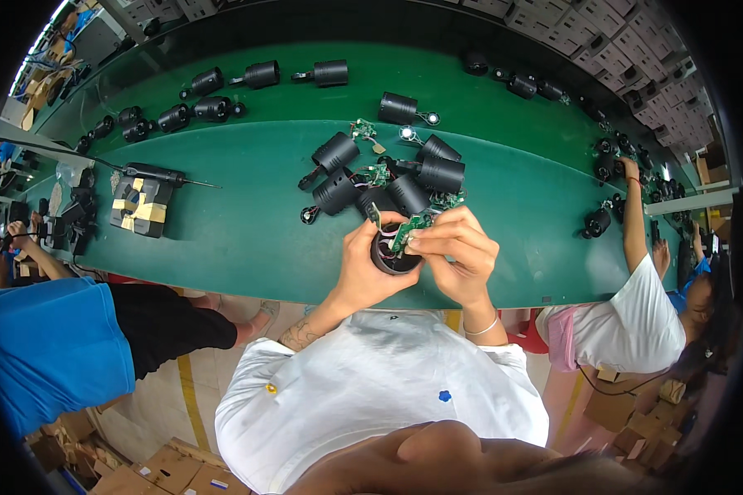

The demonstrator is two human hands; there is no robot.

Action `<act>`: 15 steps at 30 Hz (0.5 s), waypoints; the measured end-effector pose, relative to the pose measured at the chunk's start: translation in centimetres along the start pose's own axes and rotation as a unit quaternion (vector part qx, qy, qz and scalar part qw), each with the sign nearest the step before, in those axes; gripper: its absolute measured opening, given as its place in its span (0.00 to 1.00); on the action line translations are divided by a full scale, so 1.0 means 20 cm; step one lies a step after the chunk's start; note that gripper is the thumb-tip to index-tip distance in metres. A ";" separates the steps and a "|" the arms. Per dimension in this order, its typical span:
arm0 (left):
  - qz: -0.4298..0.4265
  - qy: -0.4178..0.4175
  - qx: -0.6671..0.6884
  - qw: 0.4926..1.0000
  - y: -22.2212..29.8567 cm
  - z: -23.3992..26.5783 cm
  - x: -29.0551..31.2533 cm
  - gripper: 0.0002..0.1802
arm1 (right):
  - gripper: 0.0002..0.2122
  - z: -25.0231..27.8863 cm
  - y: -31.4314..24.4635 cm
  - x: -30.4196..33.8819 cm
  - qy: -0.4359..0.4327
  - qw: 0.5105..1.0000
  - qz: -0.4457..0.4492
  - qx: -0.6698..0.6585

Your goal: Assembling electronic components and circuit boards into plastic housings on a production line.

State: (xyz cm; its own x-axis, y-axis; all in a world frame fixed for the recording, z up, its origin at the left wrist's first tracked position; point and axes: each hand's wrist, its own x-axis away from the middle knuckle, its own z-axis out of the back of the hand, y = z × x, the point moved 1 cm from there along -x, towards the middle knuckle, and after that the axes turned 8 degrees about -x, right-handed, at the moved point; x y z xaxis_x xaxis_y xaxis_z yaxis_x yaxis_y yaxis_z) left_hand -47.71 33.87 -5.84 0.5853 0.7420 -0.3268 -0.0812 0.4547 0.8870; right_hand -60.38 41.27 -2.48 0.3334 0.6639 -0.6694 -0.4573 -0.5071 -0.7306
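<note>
My left hand (362,272) is wrapped round a black cylindrical housing (385,262), its open end facing up toward me. Between the fingertips of my right hand (464,252) is a green circuit board (404,234), held at the mouth of that housing. Thin wires show inside the opening. Just beyond my hands lies a loose cluster of similar black cylinders (336,192), with another green circuit board (376,174) and its wires among them. A small round part with a bright centre (407,133) lies at the far side of the cluster.
Left of me, a black electric screwdriver (153,173) rests by a taped black block (143,206). More black cylinders (262,74) line the green bench's (248,239) far strip. Co-workers stand on both sides, one in a blue shirt (54,351), another reaching in with an arm (634,216).
</note>
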 end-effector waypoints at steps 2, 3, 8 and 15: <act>0.002 -0.003 0.010 1.000 0.01 0.00 0.00 0.31 | 0.10 0.02 -0.01 0.00 -0.012 1.000 0.003 0.009; 0.004 -0.006 0.018 1.000 0.01 0.00 0.00 0.31 | 0.10 0.03 -0.01 0.00 -0.023 1.000 0.007 0.015; 0.050 0.006 0.046 0.998 0.02 -0.03 0.01 0.30 | 0.10 0.04 -0.02 0.01 -0.083 0.996 0.011 0.001; -0.010 -0.042 -0.013 0.999 0.01 -0.06 0.01 0.33 | 0.10 0.06 -0.01 0.01 -0.096 0.995 0.004 0.031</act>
State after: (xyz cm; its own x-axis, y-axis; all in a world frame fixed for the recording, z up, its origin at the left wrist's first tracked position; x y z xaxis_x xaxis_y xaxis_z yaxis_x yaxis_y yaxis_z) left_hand -48.50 34.69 -6.09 0.6521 0.6892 -0.3158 -0.0882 0.4827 0.8713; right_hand -61.19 42.06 -2.29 0.1686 0.7556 -0.6330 -0.5119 -0.4817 -0.7113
